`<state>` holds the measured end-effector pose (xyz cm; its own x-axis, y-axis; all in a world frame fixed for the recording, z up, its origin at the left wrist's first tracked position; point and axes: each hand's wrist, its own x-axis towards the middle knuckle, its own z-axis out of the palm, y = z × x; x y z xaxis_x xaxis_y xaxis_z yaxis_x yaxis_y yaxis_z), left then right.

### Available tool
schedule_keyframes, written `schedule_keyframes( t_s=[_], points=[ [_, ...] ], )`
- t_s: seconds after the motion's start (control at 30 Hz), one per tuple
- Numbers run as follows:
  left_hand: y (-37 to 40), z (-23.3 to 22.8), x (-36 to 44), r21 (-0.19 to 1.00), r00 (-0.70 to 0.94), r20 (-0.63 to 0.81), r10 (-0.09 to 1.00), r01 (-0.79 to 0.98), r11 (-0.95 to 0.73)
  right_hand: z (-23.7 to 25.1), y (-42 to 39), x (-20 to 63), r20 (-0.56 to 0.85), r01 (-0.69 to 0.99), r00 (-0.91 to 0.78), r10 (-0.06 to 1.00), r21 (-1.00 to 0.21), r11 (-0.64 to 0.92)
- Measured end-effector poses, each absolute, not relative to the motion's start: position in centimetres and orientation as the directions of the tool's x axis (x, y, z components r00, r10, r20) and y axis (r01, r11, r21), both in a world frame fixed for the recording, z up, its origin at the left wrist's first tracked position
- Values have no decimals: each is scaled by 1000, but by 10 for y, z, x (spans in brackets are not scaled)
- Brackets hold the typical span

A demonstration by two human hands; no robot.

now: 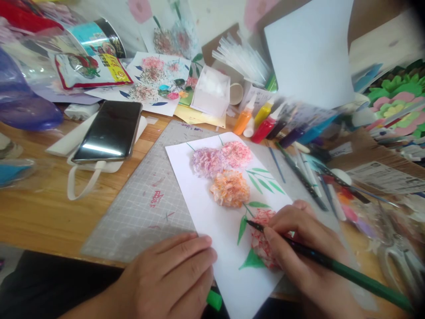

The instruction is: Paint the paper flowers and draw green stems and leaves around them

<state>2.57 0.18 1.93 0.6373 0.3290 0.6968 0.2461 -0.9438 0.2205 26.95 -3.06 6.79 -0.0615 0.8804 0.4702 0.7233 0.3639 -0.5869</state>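
Observation:
In the head view, my right hand (308, 248) is closed around a green marker pen (348, 277). Its dark tip touches a green painted leaf on a white sheet of paper (212, 212). Crumpled-textured flowers stand on that sheet: a purple one (207, 162), a pink one (236, 153), an orange one (231, 188) and a red one (264, 239), partly covered by my right hand. My left hand (175, 270) lies with fingers stretched out on the paper's left edge. From under it pokes a green cap-like piece (214, 300), mostly hidden.
A grey cutting mat (133, 221) lies under the paper. At left is a phone (109, 130) with a white cable. Paint bottles (244, 118) stand behind the sheet. Pens (302, 177), scissors (398, 261) and a cardboard box (381, 155) crowd the right side.

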Motion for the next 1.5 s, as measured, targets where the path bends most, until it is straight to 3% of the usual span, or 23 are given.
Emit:
schedule_keyframes(
  t_s=[0.3,0.4,0.47,0.53,0.6,0.67,0.7,0.8,0.93,1.13,1.5],
  points=[
    [1,17,25,218,643,691,331,252,-943,70,-28,268,492,747,-75,867,-548,376],
    [2,22,24,232,657,678,331,236,-944,70,-30,268,484,720,-97,870,-569,397],
    [5,28,24,260,685,651,327,204,-944,68,-30,270,527,684,-25,849,-610,399],
    [7,33,24,327,699,623,352,177,-928,66,-30,274,650,625,186,736,-657,422],
    [9,36,22,397,704,596,386,160,-904,63,-32,282,752,612,422,506,-648,453],
    [9,39,18,440,710,573,410,155,-885,61,-37,292,783,673,499,371,-620,403],
    [10,41,14,459,708,565,424,157,-875,59,-42,297,788,699,503,356,-613,368],
    [12,46,-1,495,653,546,525,254,-831,49,-66,312,770,752,496,402,-612,245],
    [21,51,-24,417,574,571,587,414,-810,26,-101,328,718,828,430,547,-556,78],
    [31,48,-29,293,636,508,581,507,-811,14,-111,336,668,915,233,706,-396,73],
    [35,39,-7,187,738,323,593,564,-804,9,-102,333,604,981,96,792,-192,27]
  ],
)
